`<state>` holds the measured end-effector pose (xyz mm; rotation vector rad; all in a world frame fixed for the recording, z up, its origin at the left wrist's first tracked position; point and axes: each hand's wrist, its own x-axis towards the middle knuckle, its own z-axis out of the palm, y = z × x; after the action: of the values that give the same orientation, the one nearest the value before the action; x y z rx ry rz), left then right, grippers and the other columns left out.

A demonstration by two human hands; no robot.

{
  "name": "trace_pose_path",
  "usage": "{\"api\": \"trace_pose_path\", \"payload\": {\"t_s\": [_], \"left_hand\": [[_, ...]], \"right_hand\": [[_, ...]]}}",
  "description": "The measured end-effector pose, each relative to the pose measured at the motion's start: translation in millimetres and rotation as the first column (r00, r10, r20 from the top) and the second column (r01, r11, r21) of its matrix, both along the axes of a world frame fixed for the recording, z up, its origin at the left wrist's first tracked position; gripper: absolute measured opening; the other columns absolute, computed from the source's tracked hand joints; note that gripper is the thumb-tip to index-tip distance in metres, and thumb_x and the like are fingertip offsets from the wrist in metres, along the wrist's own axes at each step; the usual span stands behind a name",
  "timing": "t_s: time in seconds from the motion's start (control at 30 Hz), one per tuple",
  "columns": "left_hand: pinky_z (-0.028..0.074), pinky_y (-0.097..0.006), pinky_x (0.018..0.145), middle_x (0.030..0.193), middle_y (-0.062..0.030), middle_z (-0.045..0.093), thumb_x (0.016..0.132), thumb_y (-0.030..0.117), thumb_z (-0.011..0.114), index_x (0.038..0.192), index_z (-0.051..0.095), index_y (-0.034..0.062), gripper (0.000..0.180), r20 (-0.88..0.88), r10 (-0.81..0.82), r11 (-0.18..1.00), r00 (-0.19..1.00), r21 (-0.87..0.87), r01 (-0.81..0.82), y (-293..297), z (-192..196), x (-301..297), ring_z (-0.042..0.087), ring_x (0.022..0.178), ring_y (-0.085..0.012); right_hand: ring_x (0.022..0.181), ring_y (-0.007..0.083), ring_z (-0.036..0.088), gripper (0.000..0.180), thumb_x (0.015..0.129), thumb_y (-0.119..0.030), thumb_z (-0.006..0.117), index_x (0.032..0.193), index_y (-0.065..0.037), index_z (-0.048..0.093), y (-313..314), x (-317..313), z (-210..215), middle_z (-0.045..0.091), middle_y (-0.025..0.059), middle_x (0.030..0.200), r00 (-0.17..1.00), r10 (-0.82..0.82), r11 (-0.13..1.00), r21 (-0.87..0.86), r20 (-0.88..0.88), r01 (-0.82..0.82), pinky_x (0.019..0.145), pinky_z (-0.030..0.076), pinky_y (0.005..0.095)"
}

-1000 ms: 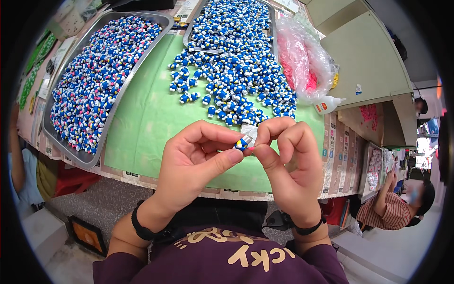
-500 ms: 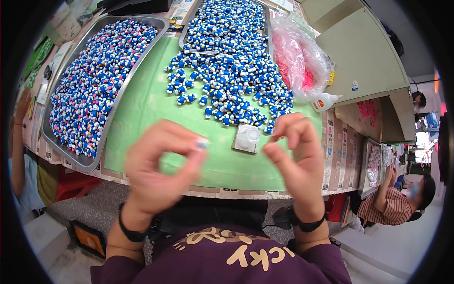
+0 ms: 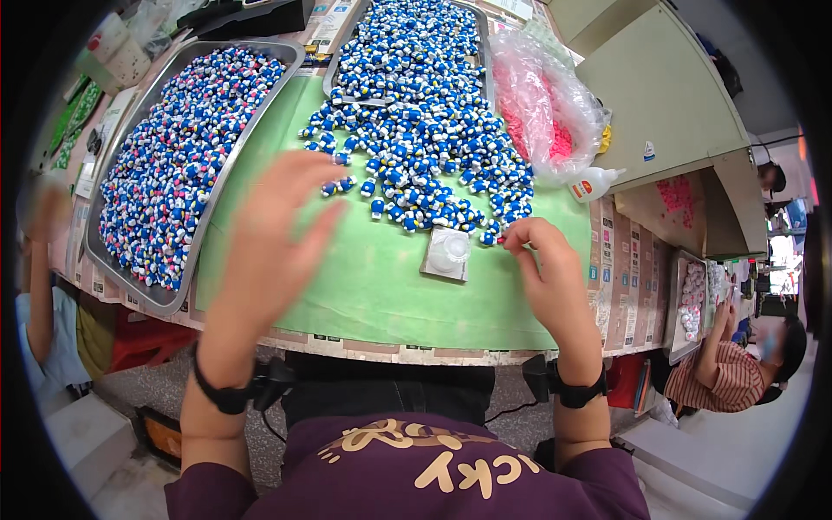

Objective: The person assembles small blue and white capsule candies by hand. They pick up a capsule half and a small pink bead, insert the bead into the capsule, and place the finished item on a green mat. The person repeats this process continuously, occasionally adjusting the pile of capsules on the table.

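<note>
My left hand [image 3: 282,230] is smeared by motion over the green mat [image 3: 381,303], its thumb and fingers apart. Its fingertips are close to the near left edge of a heap of small blue-and-white figure-shaped pieces [image 3: 425,143]. At the heap's near right edge, my right hand [image 3: 550,269] pinches a small red piece [image 3: 502,240] between thumb and forefinger. A square whitish block with a round clear dish [image 3: 450,251] lies on the mat between my hands.
On the left stands a metal tray [image 3: 185,290] full of pieces with pink parts. A plastic bag of pink pieces [image 3: 550,113], a squeeze bottle [image 3: 595,184] and a grey-green cabinet [image 3: 667,95] line the right. People sit at both sides; a striped sleeve [image 3: 706,368] shows at right.
My left hand has moved up and away from me toward the heap, opening; the small piece it held is no longer seen in it. My right hand has dropped slightly, fingers closer together.
</note>
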<state>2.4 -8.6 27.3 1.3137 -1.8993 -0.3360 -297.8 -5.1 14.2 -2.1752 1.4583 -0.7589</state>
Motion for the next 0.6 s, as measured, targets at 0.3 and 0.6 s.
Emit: {"api": "trace_pose_path", "payload": {"t_s": [0.3,0.6], "left_hand": [[0.05,-0.036,0.077,0.101,-0.0119,0.055,0.078,-0.007,0.065,0.104,0.059,0.0009,0.028,0.113,-0.092,0.982,0.989,0.176,0.071,-3.1,-27.2,-35.9,0.059,0.091,-0.0298],[0.051,-0.032,0.077,0.102,-0.0114,0.06,0.079,-0.007,0.064,0.105,0.059,-0.0002,0.027,0.048,-0.042,0.985,0.998,0.17,0.033,15.3,-27.8,-18.0,0.063,0.086,-0.0227]], "right_hand": [[0.083,0.0276,0.061,0.015,0.081,0.011,0.054,0.09,0.0,0.055,22.1,-19.4,9.2,0.06,0.0127,0.084,0.993,-0.057,0.987,0.153,0.099,0.041,0.074,0.049,0.0347],[0.078,0.0292,0.06,0.014,0.077,0.009,0.059,0.086,0.0,0.053,12.1,-0.3,2.0,0.059,0.0121,0.08,0.999,-0.04,0.994,0.1,0.032,0.037,0.071,0.047,0.0374]]}}
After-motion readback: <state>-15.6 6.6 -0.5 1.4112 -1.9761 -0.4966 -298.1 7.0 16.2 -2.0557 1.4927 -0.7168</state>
